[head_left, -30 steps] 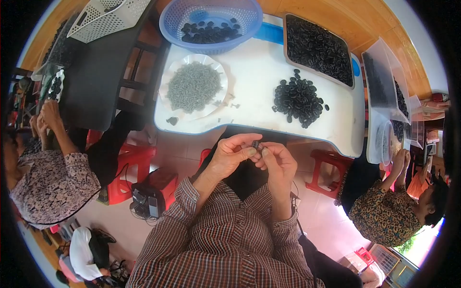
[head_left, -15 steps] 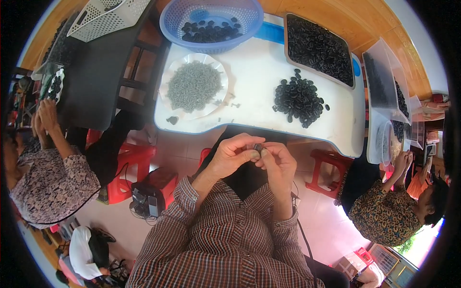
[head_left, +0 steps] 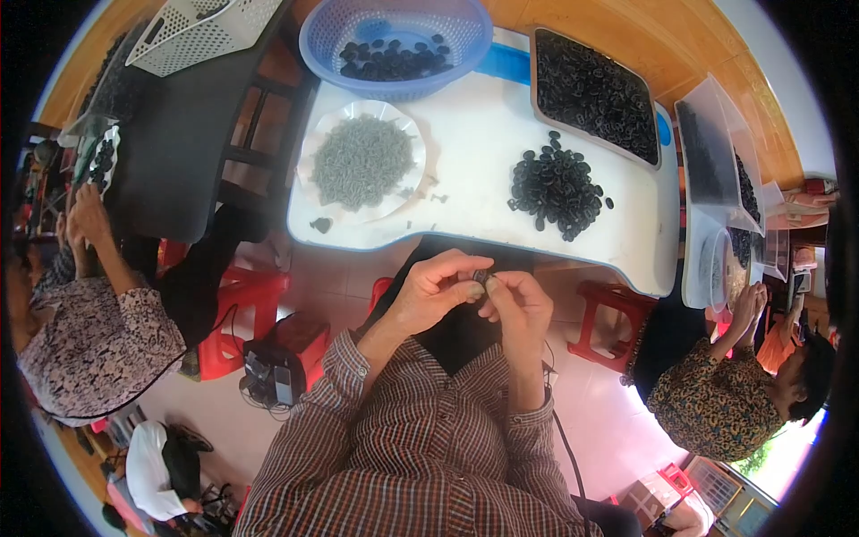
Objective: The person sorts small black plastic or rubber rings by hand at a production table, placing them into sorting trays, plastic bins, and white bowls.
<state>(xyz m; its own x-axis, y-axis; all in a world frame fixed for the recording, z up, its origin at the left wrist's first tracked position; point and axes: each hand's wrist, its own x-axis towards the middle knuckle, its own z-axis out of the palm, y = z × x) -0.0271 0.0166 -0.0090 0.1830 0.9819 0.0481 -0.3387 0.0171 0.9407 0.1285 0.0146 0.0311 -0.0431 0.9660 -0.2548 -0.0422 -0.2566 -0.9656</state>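
Piece point(head_left: 481, 277), small and dark, held between both hands, in front of the table point(head_left: 474, 134); shape mostly covered. Left hand point(head_left: 429, 291): thumb and fingers pinching it. Right hand point(head_left: 519, 304): same, other side. On the white tabletop, right: loose heap of black oval parts point(head_left: 559, 190), full tray point(head_left: 534, 85) behind. Left: scalloped plate point(head_left: 371, 214) of grey bits point(head_left: 362, 161), blue basket point(head_left: 394, 88) behind with more black parts. I see co-workers either side point(head_left: 98, 349) point(head_left: 711, 403).

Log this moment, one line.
left hand: pinching small dark piece | right hand: same piece | table: black pile right, grey pieces left
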